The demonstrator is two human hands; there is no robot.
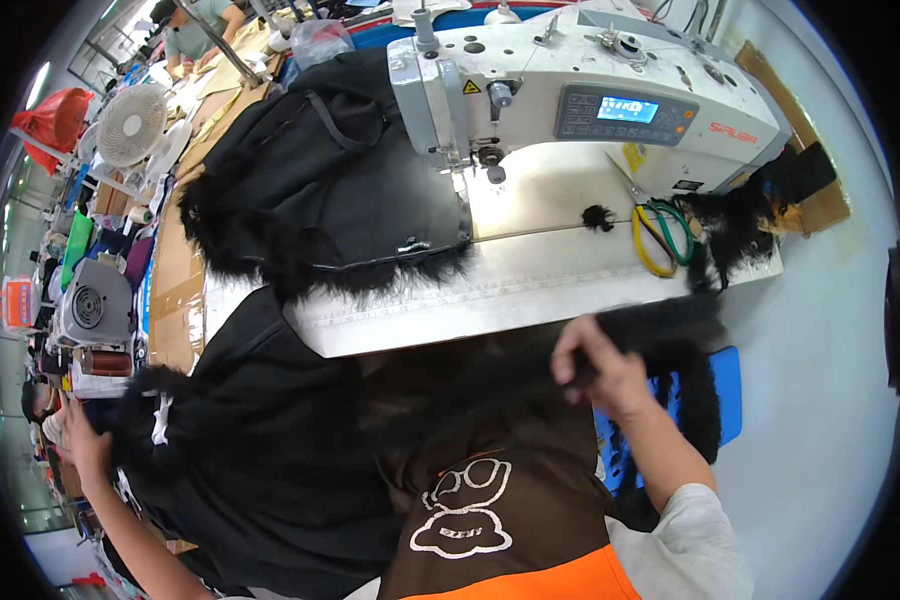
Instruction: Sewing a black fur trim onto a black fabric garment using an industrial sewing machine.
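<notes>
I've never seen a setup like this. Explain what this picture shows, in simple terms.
There is no robot here: these are a person's own bare hands, seen from a fisheye camera worn on the head and looking down, so straight edges bend.

The big white device is a sewing machine. On its pale worktop lie a black garment with furry edging, scissors with yellow and green handles and a small black tuft.

The right hand, slightly blurred, holds a black furry strip. The left hand is at the edge of the black cloth; whether it grips it is unclear.
</notes>
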